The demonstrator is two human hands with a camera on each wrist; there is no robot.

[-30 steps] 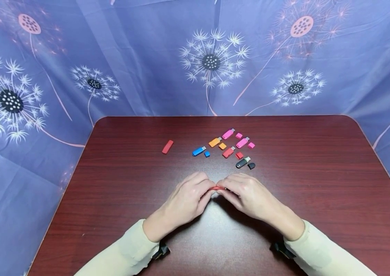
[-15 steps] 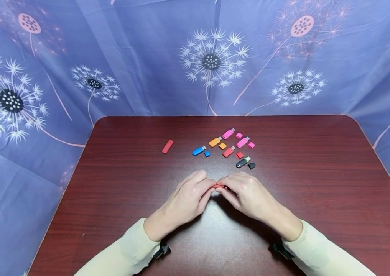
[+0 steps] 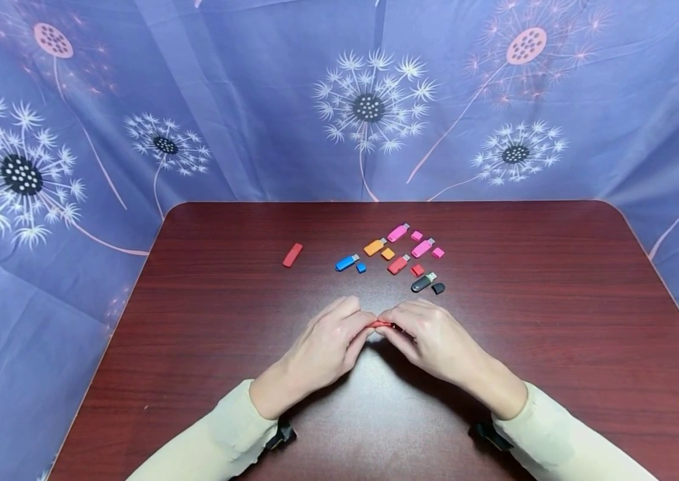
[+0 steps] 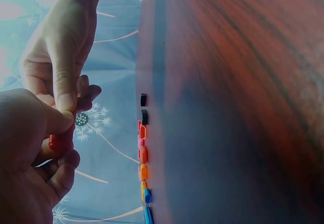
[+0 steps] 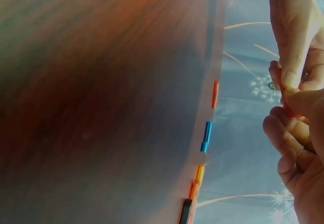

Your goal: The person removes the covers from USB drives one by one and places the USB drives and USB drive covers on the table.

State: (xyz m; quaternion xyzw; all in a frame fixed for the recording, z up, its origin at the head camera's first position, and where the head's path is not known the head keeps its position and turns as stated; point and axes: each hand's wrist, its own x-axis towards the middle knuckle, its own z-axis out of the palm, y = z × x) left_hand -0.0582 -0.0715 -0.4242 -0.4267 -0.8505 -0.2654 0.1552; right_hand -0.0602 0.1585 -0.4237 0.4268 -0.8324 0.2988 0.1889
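Note:
Both hands meet near the middle of the table and pinch a red USB flash drive [image 3: 382, 324] end to end. My left hand [image 3: 328, 339] grips its left end between thumb and fingers, and my right hand [image 3: 435, 337] grips the right end. Fingertips cover most of the drive, so whether its cap is on cannot be told. The left wrist view shows the rounded end of the red drive [image 4: 61, 142] below the thumbs. Beyond the hands lie an uncapped black flash drive [image 3: 420, 283] with its cap [image 3: 438, 288], and another red drive [image 3: 398, 265] beside its cap [image 3: 416, 270].
More uncapped drives, one blue [image 3: 346, 262], one orange [image 3: 374, 247] and two pink [image 3: 398, 232], lie with their caps beside them. A separate red flash drive [image 3: 292, 255], no metal plug showing, lies to their left. A patterned blue cloth [image 3: 255, 100] hangs behind the table [image 3: 555, 300].
Both hands have shifted very slightly away from the body with the red flash drive, keeping their pinch. The drives on the table have not moved.

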